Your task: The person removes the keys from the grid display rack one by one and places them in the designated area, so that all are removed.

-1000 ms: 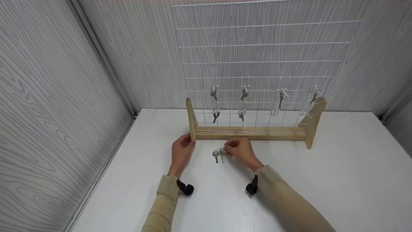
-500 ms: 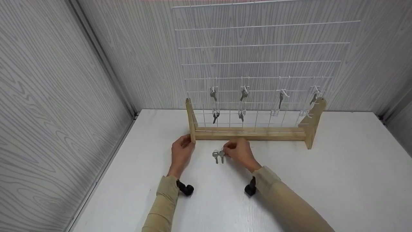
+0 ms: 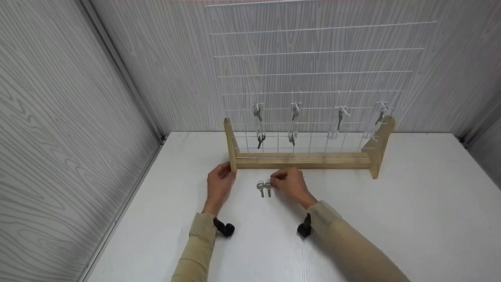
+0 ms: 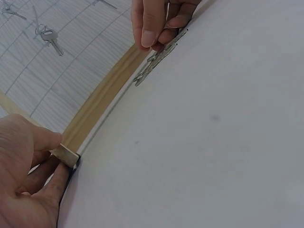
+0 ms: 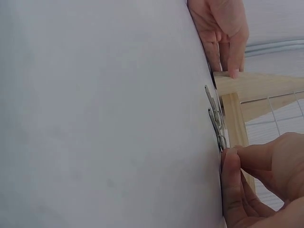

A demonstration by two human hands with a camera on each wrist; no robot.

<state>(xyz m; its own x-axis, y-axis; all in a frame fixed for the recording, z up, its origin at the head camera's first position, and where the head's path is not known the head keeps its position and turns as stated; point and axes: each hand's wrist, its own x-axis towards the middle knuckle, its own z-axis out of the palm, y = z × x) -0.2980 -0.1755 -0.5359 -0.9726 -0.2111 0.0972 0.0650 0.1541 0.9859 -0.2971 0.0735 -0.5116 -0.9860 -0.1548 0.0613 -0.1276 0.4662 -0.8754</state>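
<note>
While my left hand (image 3: 220, 184) grips the smooth wooden end piece (image 3: 230, 143), my right hand (image 3: 290, 185) pinches one of two thin silvery keys (image 3: 268, 185) on or barely above the white tabletop (image 3: 434, 207) (honestly can't tell), with a pale wooden bar (image 3: 305, 162) between them and the wire grid (image 3: 313, 74) where more keys (image 3: 340, 119) dangle.

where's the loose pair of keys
In the head view, the pair of keys is just left of the right hand, in front of the wooden bar.

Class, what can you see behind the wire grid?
Through the wire grid, a grey patterned wall shows, and lower down, the white table. Whatever the hanging keys and wooden bar cover cannot be seen.
</note>
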